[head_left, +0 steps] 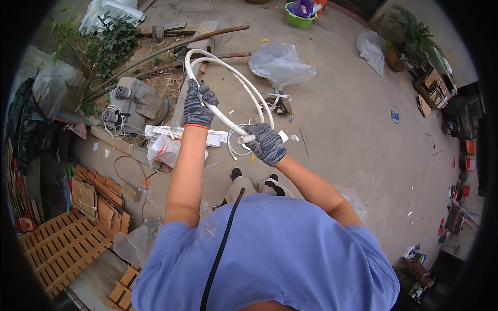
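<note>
A thick white hose (224, 118), looped into a loose coil, is held up in front of me by both hands. My left hand (199, 103), in a grey knitted glove with an orange cuff, is closed round the hose on the coil's left side. Lower and to the right, my right hand (266, 144), in a matching glove, grips the hose near its cut end, whose round opening shows beside the fingers. The coil's far bend arches away above my left hand. Some of the hose behind the right glove is hidden.
Long rusty pipes (171, 47) lie by a planted patch on the left. White strips (213, 137) and a white bag (164, 151) rest near my left forearm. A clear plastic bag (280, 65) lies ahead. Wooden slats (65, 249) and cardboard (106, 215) are at lower left.
</note>
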Motion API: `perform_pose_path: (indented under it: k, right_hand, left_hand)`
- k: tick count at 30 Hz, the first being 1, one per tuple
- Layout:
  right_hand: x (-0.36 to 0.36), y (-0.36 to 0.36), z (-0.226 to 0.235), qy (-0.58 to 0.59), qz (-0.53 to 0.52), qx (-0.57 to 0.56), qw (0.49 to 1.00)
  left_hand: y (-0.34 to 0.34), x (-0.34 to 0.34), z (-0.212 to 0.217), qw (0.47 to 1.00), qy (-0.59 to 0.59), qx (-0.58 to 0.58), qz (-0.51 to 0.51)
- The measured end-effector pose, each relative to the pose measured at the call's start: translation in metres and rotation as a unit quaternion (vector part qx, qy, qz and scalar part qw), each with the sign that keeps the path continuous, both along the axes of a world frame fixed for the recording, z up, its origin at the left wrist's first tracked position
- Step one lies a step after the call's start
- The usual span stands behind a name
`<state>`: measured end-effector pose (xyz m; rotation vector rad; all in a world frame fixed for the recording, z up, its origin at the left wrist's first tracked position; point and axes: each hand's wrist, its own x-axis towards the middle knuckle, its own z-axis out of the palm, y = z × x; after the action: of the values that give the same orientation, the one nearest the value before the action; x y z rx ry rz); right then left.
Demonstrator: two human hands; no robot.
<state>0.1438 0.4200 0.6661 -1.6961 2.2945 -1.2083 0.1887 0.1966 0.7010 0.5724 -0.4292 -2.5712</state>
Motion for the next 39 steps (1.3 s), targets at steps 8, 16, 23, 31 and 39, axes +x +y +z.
perform_pose_path:
  k: [8,16,23,31,39]
  right_hand:
    - [0.011,-0.004,-0.01,0.009,0.103,0.173,0.979]
    - [0.014,0.008,0.002,-0.059,0.071,0.179,0.98]
    - [-0.007,0.06,-0.016,0.062,0.117,0.032,0.991]
    - [-0.034,0.085,0.038,0.094,-0.002,0.06,0.994]
    - [-0.063,0.078,0.076,0.0,-0.086,0.032,0.996]
  left_hand:
    - [-0.003,-0.012,0.038,0.995,0.005,0.014,-0.099]
    - [-0.02,-0.007,0.026,0.997,-0.057,0.02,-0.038]
    - [-0.112,0.041,0.034,0.989,-0.108,-0.095,-0.017]
    - [-0.113,0.082,0.05,0.952,-0.218,-0.127,-0.173]
    - [-0.139,0.128,0.014,0.743,-0.418,-0.426,-0.302]
